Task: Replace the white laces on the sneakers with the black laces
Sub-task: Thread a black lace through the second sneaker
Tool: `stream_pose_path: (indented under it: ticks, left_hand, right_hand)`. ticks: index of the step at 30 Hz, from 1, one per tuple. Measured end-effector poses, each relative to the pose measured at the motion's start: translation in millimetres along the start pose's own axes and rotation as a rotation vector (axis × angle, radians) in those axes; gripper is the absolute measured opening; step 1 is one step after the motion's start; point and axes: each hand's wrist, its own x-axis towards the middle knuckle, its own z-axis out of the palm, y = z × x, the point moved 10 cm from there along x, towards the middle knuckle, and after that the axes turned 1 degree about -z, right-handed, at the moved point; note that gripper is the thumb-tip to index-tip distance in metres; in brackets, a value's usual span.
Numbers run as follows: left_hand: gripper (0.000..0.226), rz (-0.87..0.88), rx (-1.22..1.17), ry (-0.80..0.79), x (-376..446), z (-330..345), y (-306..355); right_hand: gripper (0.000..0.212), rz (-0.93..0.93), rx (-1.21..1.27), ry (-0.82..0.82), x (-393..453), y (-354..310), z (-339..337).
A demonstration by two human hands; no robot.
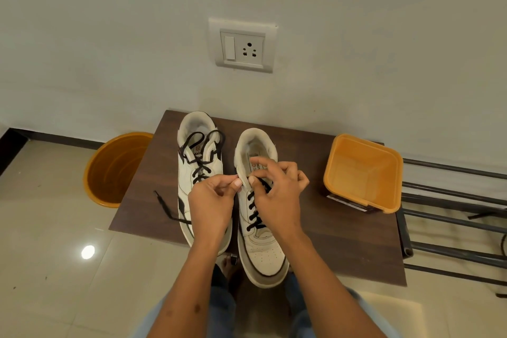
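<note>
Both my hands are up at the right sneaker [260, 241]. My left fingers [238, 183] are pinched on its upper eyelet edge, while my right fingers [256, 176] pinch its black lace [253, 211] just beside them. Left sneaker [196, 173] is touching alongside. Toes overhang the tabletop [329, 228] near edge, with open room right toward the orange bin [362, 173].

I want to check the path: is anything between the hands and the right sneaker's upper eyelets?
Nothing visible. Both the left hand and right hand are already at the right sneaker, beside its tongue.
</note>
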Motion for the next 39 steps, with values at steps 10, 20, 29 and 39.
stream_pose_path:
  ticks: [10,20,29,39]
  left_hand:
    - [0.015,-0.027,0.179,0.038,-5,-1,8]
    - [0.009,0.066,0.306,0.149,-4,-30,18]
    - [0.028,0.031,0.377,0.468,-7,-103,7]
    - [0.014,0.208,0.345,0.015,-7,-5,25]
  right_hand:
    - [0.058,-0.185,-0.344,-0.089,-47,-21,0]
    - [0.078,-0.168,-0.710,-0.487,-117,37,48]
    - [0.076,-0.198,-0.671,-0.490,-118,42,55]
    - [0.078,-0.133,-0.721,-0.511,-117,44,54]
